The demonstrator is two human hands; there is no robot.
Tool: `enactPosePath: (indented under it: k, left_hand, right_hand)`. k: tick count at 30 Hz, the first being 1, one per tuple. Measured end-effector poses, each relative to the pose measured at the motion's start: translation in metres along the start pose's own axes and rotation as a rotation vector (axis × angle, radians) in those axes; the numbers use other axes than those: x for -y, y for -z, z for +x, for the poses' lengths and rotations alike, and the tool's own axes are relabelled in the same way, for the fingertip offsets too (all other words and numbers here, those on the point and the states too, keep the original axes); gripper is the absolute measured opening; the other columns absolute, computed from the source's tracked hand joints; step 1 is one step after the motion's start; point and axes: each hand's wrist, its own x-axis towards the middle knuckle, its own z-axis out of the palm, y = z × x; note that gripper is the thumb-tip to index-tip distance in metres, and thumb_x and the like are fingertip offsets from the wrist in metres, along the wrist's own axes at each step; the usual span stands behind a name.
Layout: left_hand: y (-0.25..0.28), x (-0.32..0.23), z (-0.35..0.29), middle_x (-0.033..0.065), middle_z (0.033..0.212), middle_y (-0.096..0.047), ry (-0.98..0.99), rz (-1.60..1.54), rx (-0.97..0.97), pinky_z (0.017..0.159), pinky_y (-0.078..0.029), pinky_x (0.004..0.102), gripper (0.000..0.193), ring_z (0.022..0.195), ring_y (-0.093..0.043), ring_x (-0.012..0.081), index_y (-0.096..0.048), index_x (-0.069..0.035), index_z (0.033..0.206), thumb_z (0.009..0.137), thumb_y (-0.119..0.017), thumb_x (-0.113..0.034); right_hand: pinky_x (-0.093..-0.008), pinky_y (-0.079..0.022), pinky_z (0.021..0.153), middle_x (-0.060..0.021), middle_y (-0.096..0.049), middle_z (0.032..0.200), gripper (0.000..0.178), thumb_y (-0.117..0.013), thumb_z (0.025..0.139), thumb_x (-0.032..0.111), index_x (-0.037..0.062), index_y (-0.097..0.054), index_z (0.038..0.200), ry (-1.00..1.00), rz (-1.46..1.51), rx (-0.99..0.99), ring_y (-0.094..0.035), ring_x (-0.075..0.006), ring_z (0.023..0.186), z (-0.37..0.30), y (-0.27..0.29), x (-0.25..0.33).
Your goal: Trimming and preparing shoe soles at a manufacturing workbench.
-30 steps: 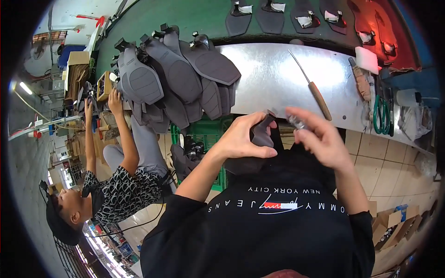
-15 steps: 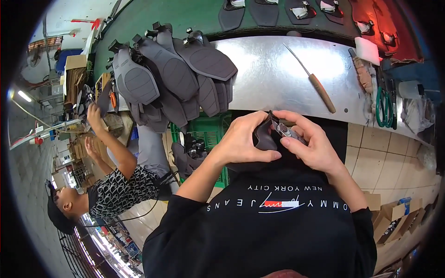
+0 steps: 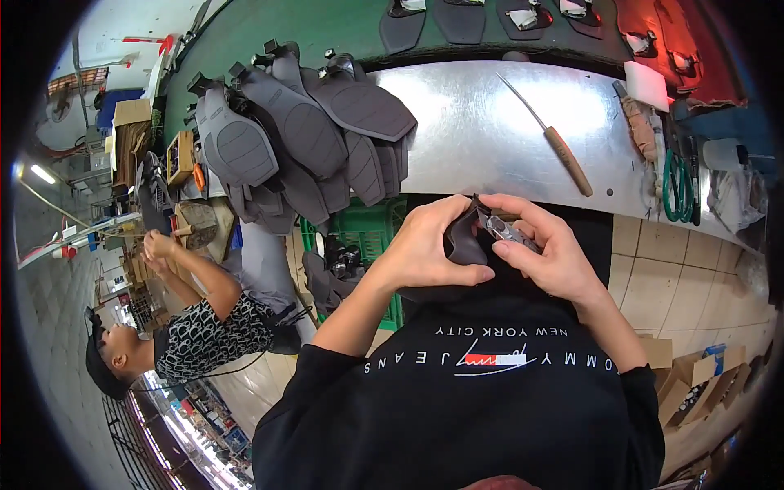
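Observation:
In front of my chest, my left hand (image 3: 429, 245) is wrapped round a dark grey sandal (image 3: 467, 245), thumb lying along its near side. My right hand (image 3: 555, 261) pinches the sandal's strap piece (image 3: 500, 229), which carries a shiny, silvery ornament, between thumb and fingers. The fingertips of both hands come close together at the sandal's upper end. Part of the sandal is hidden behind my fingers and against my black shirt. Beyond my hands, a thin metal tool with a wooden handle (image 3: 567, 162) lies on the metal worktop (image 3: 457, 163).
Grey sandals (image 3: 237, 147) are heaped at the worktop's left. A green crate (image 3: 384, 220) stands below. Green rings (image 3: 676, 188) and a white block (image 3: 646, 86) lie right. More sandals (image 3: 400, 28) line the green surface behind. A co-worker (image 3: 212, 327) is at left; cardboard boxes (image 3: 694, 380) stand lower right.
My hands and the sandal stay almost still. At left, the co-worker's raised hand has come down, and their two hands are now together.

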Motion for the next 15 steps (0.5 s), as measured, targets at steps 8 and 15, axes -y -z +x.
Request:
enactPosePath:
  k: [8, 15]
  left_hand:
    - [-0.0007, 0.0022, 0.0002, 0.0126, 0.085, -0.06, -0.011, -0.043, -0.013, 0.072, -0.048, 0.0348, 0.057, 0.077, -0.061, 0.027, -0.058, 0.001, 0.093, 0.055, -0.085, -0.033]
    - [-0.0019, 0.0051, -0.0016, 0.0114, 0.082, -0.059, -0.062, -0.023, -0.014, 0.07, -0.047, 0.0336, 0.053, 0.075, -0.059, 0.0257, -0.058, 0.0, 0.09, 0.055, -0.084, -0.03]
  right_hand:
    - [-0.018, -0.04, 0.063, 0.0018, -0.059, 0.102, 0.048, -0.062, 0.088, 0.001, 0.0042, -0.051, 0.135, 0.03, 0.032, -0.016, -0.047, -0.0007, 0.071, 0.002, -0.0012, -0.0025]
    - [-0.0184, -0.044, 0.068, -0.0007, -0.061, 0.109, 0.048, -0.06, 0.088, -0.001, 0.0031, -0.05, 0.135, -0.022, 0.083, 0.0, -0.052, -0.0014, 0.078, -0.0001, -0.0021, 0.0032]
